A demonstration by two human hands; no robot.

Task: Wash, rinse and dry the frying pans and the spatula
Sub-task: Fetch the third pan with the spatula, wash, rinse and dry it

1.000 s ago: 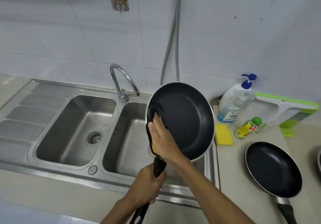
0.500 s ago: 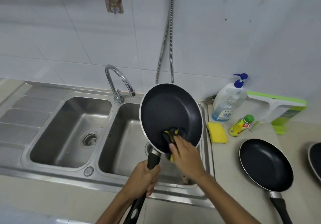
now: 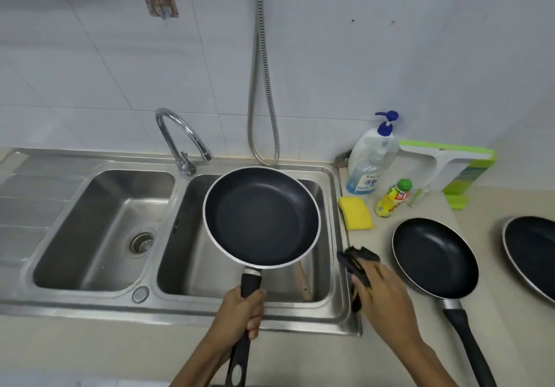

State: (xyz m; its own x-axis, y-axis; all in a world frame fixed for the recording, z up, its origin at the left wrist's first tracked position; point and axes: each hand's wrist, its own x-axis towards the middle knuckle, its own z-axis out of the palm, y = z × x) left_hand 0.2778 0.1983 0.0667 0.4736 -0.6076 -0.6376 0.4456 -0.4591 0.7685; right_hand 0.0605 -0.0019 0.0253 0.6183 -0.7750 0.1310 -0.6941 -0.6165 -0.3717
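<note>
My left hand (image 3: 240,314) grips the black handle of a black frying pan (image 3: 260,217), held nearly level over the right sink basin (image 3: 326,272). My right hand (image 3: 381,293) holds a black and yellow cloth (image 3: 357,263) at the sink's right rim, off the pan. A second black pan (image 3: 435,257) lies on the counter to the right. Part of a third pan (image 3: 531,254) shows at the right edge. A wooden handle (image 3: 301,281), perhaps the spatula's, pokes out of the basin beneath the held pan.
A chrome tap (image 3: 180,137) stands between the two basins, and a shower hose (image 3: 264,86) hangs on the tiled wall. On the counter (image 3: 420,326) at the back are a yellow sponge (image 3: 356,213), a soap pump bottle (image 3: 371,161), a small yellow bottle (image 3: 392,198) and a green and white squeegee (image 3: 444,167).
My right hand has lifted the cloth out of the pan and moved right to the sink's edge. The pan has tipped from nearly upright to nearly level.
</note>
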